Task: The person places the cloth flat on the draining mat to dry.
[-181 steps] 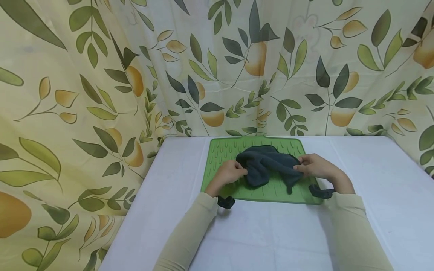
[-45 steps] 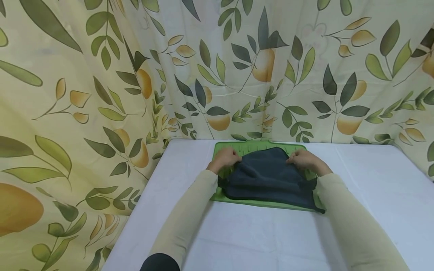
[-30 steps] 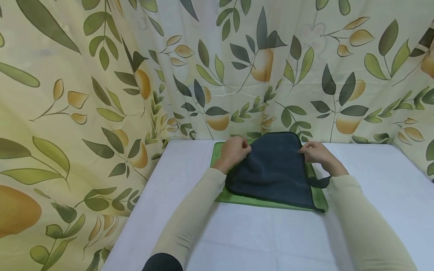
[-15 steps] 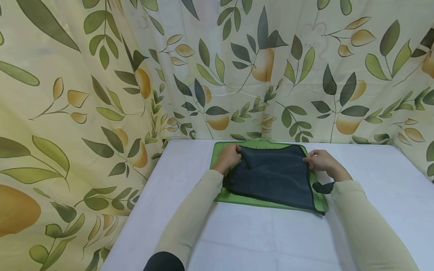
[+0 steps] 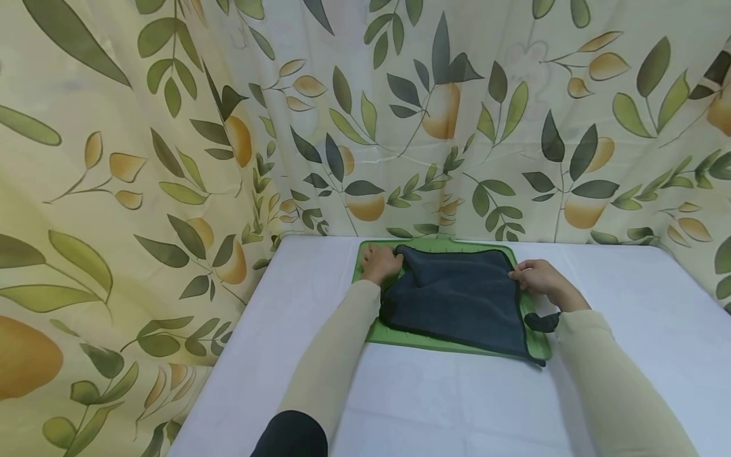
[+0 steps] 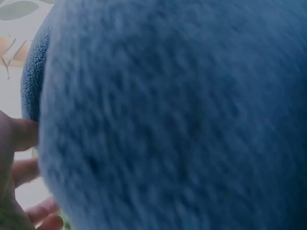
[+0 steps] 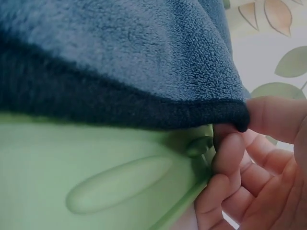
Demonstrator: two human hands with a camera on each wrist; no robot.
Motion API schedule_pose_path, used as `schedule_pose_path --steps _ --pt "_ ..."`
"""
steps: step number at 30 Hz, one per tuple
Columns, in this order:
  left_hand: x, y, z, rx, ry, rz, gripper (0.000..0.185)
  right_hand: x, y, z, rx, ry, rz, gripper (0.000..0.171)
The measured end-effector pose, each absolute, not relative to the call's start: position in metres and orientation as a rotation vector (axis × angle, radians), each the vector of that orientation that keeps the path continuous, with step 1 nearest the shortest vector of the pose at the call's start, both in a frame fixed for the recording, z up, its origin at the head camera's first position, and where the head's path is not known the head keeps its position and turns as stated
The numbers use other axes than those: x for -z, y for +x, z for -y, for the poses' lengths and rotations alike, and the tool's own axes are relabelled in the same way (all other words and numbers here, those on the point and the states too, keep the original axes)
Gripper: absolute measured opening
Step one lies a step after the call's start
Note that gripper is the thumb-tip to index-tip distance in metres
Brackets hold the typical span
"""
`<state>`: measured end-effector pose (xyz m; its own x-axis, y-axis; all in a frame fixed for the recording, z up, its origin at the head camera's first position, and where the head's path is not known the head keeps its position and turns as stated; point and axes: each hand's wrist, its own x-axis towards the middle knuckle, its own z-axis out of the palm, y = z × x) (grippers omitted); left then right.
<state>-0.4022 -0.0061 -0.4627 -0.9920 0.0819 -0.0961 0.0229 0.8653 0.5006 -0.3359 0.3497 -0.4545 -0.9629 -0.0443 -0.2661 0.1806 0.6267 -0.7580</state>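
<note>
A dark blue-grey cloth (image 5: 457,298) with black edging lies spread over a green ribbed mat (image 5: 411,339), with a small fold near its upper left. My left hand (image 5: 381,263) is at the cloth's upper left edge, fingers spread apart and thumb side against the cloth. In the left wrist view the cloth (image 6: 172,115) fills most of the picture, and some fingertips are hidden behind its edge. My right hand (image 5: 539,279) pinches the cloth's right edge between thumb and fingers. The right wrist view shows the thumb (image 7: 278,117) against the dark border, over the mat (image 7: 115,187).
The mat lies on a white-covered table (image 5: 411,406), close to its back edge. A leaf-and-fruit patterned curtain (image 5: 502,152) hangs behind and on the left. A black wrist device (image 5: 541,322) sits by the right cuff, and a dark band (image 5: 291,435) circles the left sleeve.
The bunched cloth has been opened out over the mat. Its back edge was lifted, then lowered. In the last half second my left fingers have spread and shifted slightly left; the right hand keeps its pinch.
</note>
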Motion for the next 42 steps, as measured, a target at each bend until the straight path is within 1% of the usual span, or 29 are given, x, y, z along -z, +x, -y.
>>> schedule_pose_path --steps 8,11,15,19,22,26,34,42 --pt "0.464 -0.41 0.002 -1.134 0.102 -2.774 0.048 0.457 -0.338 -0.348 1.236 0.125 -2.607 0.02" --pt "0.465 -0.414 0.002 -1.241 0.218 -2.713 0.044 0.456 -0.338 -0.348 1.232 0.131 -2.607 0.02" --pt "0.467 -0.416 0.004 -1.308 0.316 -2.674 0.034 0.457 -0.339 -0.348 1.257 0.132 -2.613 0.027" --pt "0.465 -0.414 0.009 -1.418 0.234 -2.688 0.03 0.459 -0.34 -0.349 1.293 0.146 -2.622 0.034" --pt "0.46 -0.414 0.015 -1.53 0.205 -2.701 0.025 0.459 -0.341 -0.35 1.308 0.162 -2.628 0.033" --pt "0.453 -0.416 0.023 -1.564 0.173 -2.753 0.024 0.458 -0.34 -0.349 1.336 0.174 -2.661 0.03" --pt "0.443 -0.42 0.033 -1.515 0.095 -2.828 0.023 0.447 -0.346 -0.342 1.398 0.162 -2.708 0.027" --pt "0.446 -0.42 0.039 -1.471 0.057 -2.891 0.02 0.446 -0.358 -0.334 1.413 0.138 -2.758 0.031"
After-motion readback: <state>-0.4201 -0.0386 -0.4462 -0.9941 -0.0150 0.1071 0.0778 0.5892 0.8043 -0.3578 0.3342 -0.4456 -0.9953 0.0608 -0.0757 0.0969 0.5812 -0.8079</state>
